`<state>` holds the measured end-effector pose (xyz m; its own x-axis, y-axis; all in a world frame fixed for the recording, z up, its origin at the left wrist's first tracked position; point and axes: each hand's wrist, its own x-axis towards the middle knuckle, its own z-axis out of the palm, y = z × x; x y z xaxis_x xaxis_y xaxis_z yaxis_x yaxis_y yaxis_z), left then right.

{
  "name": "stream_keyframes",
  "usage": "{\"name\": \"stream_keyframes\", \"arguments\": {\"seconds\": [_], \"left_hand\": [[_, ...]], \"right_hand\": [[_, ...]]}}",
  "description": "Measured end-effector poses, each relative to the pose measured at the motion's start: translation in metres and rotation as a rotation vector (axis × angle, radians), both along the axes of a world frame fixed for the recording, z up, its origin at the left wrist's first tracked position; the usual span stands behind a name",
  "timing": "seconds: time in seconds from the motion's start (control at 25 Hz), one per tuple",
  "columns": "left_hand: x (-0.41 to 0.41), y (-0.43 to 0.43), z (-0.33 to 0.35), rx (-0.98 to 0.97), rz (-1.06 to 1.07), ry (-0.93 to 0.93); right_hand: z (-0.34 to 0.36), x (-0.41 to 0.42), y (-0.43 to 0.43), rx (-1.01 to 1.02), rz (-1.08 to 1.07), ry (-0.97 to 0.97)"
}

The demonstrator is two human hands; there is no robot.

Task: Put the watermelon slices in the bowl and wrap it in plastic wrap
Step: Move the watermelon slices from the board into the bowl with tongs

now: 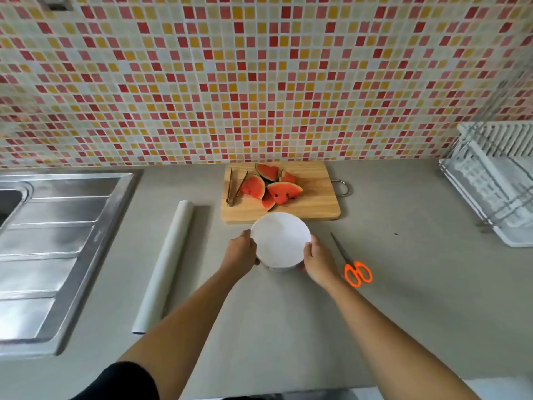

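Far L: steel sink [57,241]. Next, plastic wrap roll [167,264] lies lengthwise on the counter, well apart from the bowl. My L hand [240,252] grips the white bowl [281,241] on its L side, fingers curled round the wall. Bowl is empty, just in front of the wooden board [317,209]. Watermelon slices [271,187] sit piled on the board w/ tongs [235,187] beside them. My R hand [317,262] clasps the bowl's R side, fingers wrapped under. Orange scissors [353,265] near R hand. Far R: dish rack [496,183].
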<state>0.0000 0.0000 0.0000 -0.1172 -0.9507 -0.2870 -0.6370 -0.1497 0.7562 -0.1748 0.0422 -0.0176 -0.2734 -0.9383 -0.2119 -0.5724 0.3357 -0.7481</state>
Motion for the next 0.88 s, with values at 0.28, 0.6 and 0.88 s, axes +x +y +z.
{"name": "stream_keyframes", "arguments": {"seconds": [0.28,0.6,0.88], "left_hand": [[0.001,-0.021,-0.008,-0.004,-0.022,0.007],[0.030,-0.129,-0.002,-0.190,0.115,-0.341],[0.018,-0.171,-0.018,-0.103,-0.041,-0.582]], "right_hand": [[-0.006,0.000,-0.026,0.055,-0.114,0.005],[-0.021,-0.001,-0.032,-0.024,-0.158,0.000],[-0.029,-0.002,-0.034,-0.102,-0.169,0.044]]}}
